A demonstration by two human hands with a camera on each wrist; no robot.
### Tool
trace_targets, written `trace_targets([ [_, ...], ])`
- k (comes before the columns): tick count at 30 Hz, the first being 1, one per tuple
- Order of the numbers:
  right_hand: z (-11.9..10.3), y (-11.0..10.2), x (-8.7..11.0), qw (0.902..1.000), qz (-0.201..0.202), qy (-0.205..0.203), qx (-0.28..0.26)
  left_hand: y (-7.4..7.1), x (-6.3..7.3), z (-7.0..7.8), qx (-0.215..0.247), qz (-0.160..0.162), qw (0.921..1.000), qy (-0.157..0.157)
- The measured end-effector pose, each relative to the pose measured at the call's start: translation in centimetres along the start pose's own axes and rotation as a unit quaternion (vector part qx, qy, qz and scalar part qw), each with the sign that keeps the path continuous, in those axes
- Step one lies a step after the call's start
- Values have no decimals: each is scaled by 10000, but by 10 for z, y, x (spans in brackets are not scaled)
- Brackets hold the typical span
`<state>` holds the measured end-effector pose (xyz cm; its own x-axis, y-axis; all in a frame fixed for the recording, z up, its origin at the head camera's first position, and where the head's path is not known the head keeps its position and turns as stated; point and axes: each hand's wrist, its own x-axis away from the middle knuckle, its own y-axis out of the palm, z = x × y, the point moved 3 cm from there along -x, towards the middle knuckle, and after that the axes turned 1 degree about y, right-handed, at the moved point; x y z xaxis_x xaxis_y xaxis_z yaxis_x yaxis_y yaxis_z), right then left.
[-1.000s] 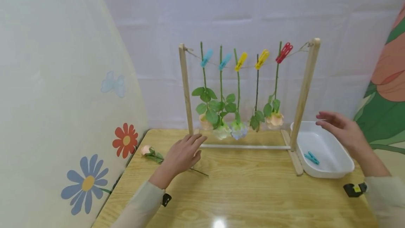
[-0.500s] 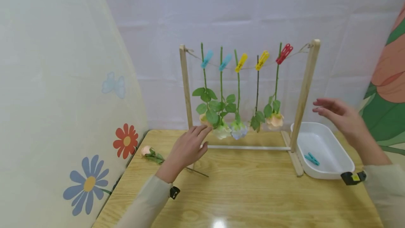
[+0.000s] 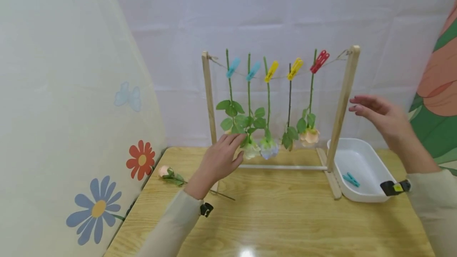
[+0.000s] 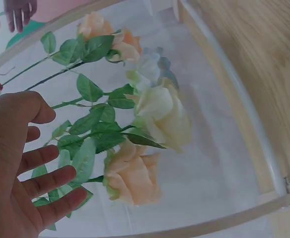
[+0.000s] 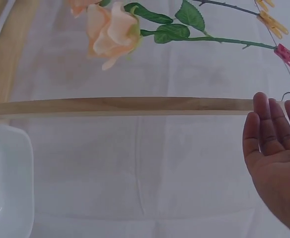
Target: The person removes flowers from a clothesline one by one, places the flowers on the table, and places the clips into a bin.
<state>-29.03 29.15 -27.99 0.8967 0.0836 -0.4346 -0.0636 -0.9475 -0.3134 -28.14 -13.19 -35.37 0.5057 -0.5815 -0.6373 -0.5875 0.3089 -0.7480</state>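
My left hand (image 3: 219, 158) is held up with loosely spread fingers before the left post (image 3: 209, 98) of a wooden rack, holding nothing. In the left wrist view, its fingers overlap green leaves near a peach rose (image 4: 135, 173) and a cream rose (image 4: 160, 111). To the right of the rack, my right hand (image 3: 387, 124) hovers, fingers relaxed and nothing in them, close to the right post (image 3: 344, 102). Several roses hang upside down from the rack's string, each stem clipped by a clothespin: blue (image 3: 233, 68), yellow (image 3: 271, 71) or red (image 3: 319, 62).
A single peach rose (image 3: 166, 171) lies on the wooden table (image 3: 285, 213), partly behind my left forearm. At the right, a white basin (image 3: 360, 156) contains blue-green clothespins (image 3: 351, 179). A white bar (image 3: 282, 167) runs low between the rack's posts.
My left hand has moved up and right, towards the hanging roses. My right hand has risen from over the basin and shifted slightly left. The roses and clothespins stay as they were.
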Motion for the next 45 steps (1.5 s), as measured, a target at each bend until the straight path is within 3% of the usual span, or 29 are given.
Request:
trace_targets([
  [3,-7,1,-5,9999,21,-28,-95,-2,-8,3,96,130,9999,-12],
  [8,-19,1,-13,9997,94,-39,212,-5,-21,9,162,217,9996,0],
  [16,-36,3,-23,9974,123,-377,-601,-11,-39,15,409,379,9983,-180],
  [25,-51,6,-32,9959,102,-604,-659,-14,-58,21,791,284,9955,-435],
  [36,-66,11,-44,9987,237,-415,-185,-13,-84,27,1469,79,9860,-784],
  [45,-80,15,-58,9956,313,-550,-691,-13,-110,38,2069,-83,9729,-1028],
])
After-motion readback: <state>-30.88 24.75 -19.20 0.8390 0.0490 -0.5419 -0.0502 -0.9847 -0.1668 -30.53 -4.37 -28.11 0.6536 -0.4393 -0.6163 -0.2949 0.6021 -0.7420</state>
